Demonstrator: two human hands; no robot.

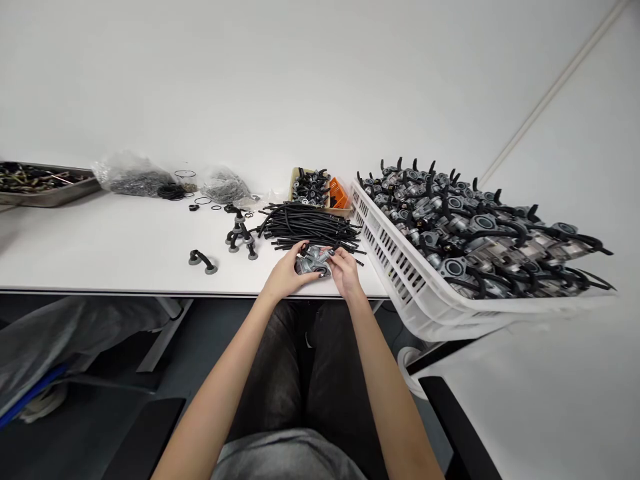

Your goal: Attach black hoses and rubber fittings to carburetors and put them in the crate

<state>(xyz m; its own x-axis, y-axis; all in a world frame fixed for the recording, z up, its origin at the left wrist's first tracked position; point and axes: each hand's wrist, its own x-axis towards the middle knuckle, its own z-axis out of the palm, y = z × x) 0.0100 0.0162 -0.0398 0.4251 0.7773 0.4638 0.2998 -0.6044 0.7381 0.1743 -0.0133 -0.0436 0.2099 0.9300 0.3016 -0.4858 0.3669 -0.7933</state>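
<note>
A silver-grey metal carburetor is held low over the front edge of the white table. My left hand is closed around its left side, thumb in front and fingers behind. At its right side, the thumb and fingertips of my right hand pinch the metal body; any small part between them is too small to make out. Just behind the hands lies a pile of thin black rubber hoses. Several short curved black pipes with grey flanged ends stand to the left, and one similar curved pipe lies farther left.
A white plastic crate full of carburetors with black hoses stands close on the right. Behind the hoses are a tray of small black parts and an orange container. Plastic bags, black rings and a metal tray line the back left.
</note>
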